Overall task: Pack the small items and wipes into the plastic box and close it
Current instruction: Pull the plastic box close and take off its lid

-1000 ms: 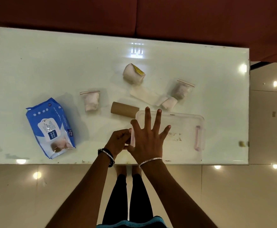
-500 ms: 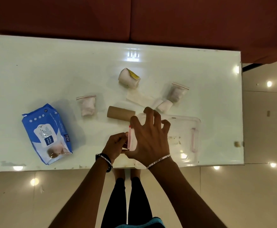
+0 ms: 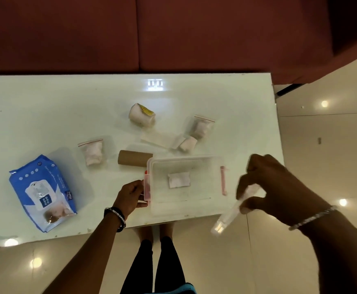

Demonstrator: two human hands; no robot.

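The clear plastic box (image 3: 194, 206) stands open at the table's near edge, with a small white packet (image 3: 179, 180) inside. My left hand (image 3: 131, 197) grips the pink latch (image 3: 146, 186) on the box's left end. My right hand (image 3: 279, 189) holds the transparent lid (image 3: 228, 217) tilted off to the right of the box, past the table's corner. A blue wipes pack (image 3: 42, 193) lies at the left. A cardboard tube (image 3: 134, 158), two zip bags (image 3: 92, 152) (image 3: 200, 126), a white roll (image 3: 141, 114) and a small folded pad (image 3: 188, 143) lie behind the box.
The glossy white table (image 3: 46, 115) ends just right of the box. A dark red sofa (image 3: 173, 32) runs along the far side. Shiny floor tiles (image 3: 321, 145) lie right of and below the table, with my legs under the near edge.
My right hand, earlier pressed flat on the shut lid, has lifted the lid off and swung it to the right. The box now stands open. My left hand stays at the left latch.
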